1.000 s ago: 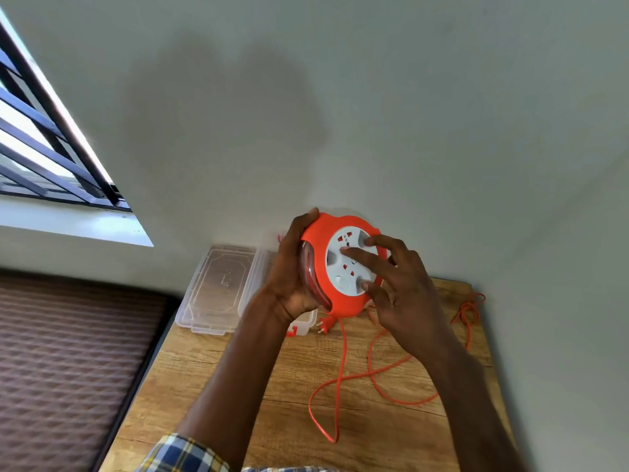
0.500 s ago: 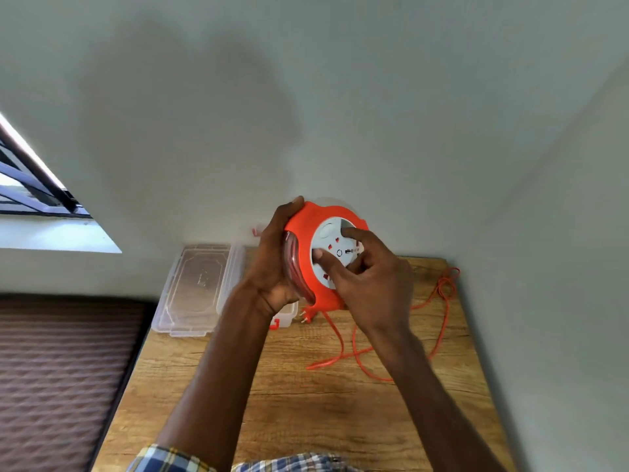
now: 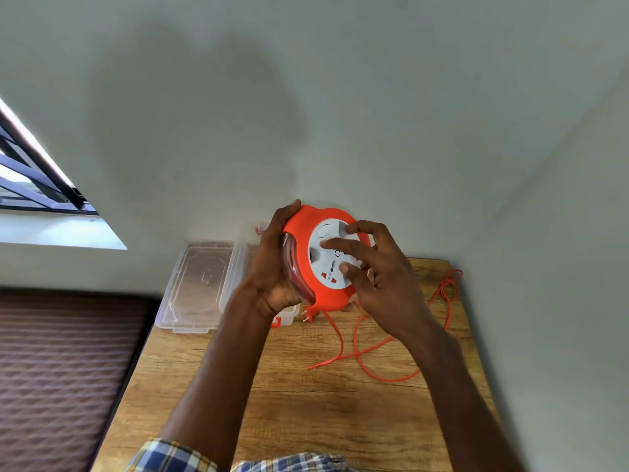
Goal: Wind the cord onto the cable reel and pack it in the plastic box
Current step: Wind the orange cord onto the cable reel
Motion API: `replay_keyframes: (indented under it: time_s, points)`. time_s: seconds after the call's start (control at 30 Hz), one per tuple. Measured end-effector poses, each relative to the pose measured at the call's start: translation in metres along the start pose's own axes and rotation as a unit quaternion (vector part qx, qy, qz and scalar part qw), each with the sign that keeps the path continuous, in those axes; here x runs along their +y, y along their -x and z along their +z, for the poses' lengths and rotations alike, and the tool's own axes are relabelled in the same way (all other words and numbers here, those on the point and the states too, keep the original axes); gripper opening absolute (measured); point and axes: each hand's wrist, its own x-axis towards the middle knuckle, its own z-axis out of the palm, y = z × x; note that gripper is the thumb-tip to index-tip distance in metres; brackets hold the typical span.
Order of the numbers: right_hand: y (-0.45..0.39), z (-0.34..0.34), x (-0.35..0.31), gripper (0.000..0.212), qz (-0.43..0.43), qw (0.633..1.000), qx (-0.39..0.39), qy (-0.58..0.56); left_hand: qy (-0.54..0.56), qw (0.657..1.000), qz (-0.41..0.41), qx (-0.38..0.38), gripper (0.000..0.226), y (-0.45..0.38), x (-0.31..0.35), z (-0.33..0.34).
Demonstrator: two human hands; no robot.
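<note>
- Head view looks down at a wooden tabletop (image 3: 306,403) set into a corner of pale walls.
- The orange cable reel (image 3: 306,267) is held up above the far part of the tabletop, its white socket face (image 3: 332,257) turned toward the camera.
- The left hand (image 3: 275,267) grips the reel from its left edge, thumb hooked over the top rim and fingers curled round the back.
- The right hand (image 3: 381,277) rests on the socket face with fingers spread and bent, fingertips (image 3: 326,243) pressing on the white disc.
- Through the reel's clear side, red-orange turns of wound cord show next to the left palm.
- The loose orange cord (image 3: 357,356) drops from the bottom of the reel and lies in loops on the tabletop, running off to a small tangle near the right wall.
- A plug (image 3: 308,313) with two pins hangs just below the reel's lower edge.
- The clear plastic box (image 3: 287,316) sits behind the left wrist, mostly hidden, with a red latch at its near corner.
- Its clear lid (image 3: 200,284) lies flat just beside it, at the tabletop's far-left corner.
- A checked sleeve (image 3: 170,454) shows at the bottom edge.
</note>
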Motion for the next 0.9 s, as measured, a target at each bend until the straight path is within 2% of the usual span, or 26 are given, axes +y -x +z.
replay_keyframes:
  time_s: [0.1, 0.23, 0.4, 0.5, 0.57, 0.6, 0.7, 0.83, 0.9]
  points:
    - [-0.001, -0.01, 0.003, 0.064, -0.032, 0.997, -0.065, 0.032, -0.003, 1.0, -0.015, -0.006, 0.072, 0.003, 0.0, -0.002]
    - [0.0, -0.01, 0.006, 0.065, -0.056, 0.991, -0.1, 0.066, -0.01, 1.0, -0.019, -0.017, 0.072, 0.004, -0.002, -0.005]
    - [0.006, -0.002, 0.005, 0.069, -0.055, 0.99, -0.025, 0.131, -0.028, 1.0, -0.007, 0.004, 0.067, 0.006, -0.006, -0.002]
    - [0.013, 0.009, -0.009, 0.056, 0.039, 0.994, 0.081, 0.067, -0.038, 0.999, 0.013, 0.007, 0.061, 0.005, -0.004, 0.005]
    - [0.014, 0.019, -0.018, 0.058, 0.113, 0.982, 0.145, 0.039, -0.047, 0.998, 0.017, 0.022, 0.059, 0.005, -0.007, 0.01]
    - [0.013, 0.022, -0.02, 0.061, 0.124, 0.979, 0.153, 0.054, -0.048, 0.998, 0.019, 0.034, 0.059, 0.006, -0.009, 0.011]
    - [0.012, 0.017, -0.017, 0.064, 0.103, 0.981, 0.131, 0.099, -0.044, 0.997, 0.03, 0.06, 0.061, 0.008, -0.016, 0.01]
    - [0.012, 0.004, -0.005, 0.037, 0.001, 0.996, 0.077, 0.055, -0.034, 0.998, 0.03, 0.042, 0.064, 0.01, -0.012, 0.011]
    - [0.009, -0.004, 0.002, 0.037, -0.054, 0.998, 0.018, 0.031, -0.026, 0.998, 0.022, 0.043, 0.068, 0.01, -0.009, 0.011]
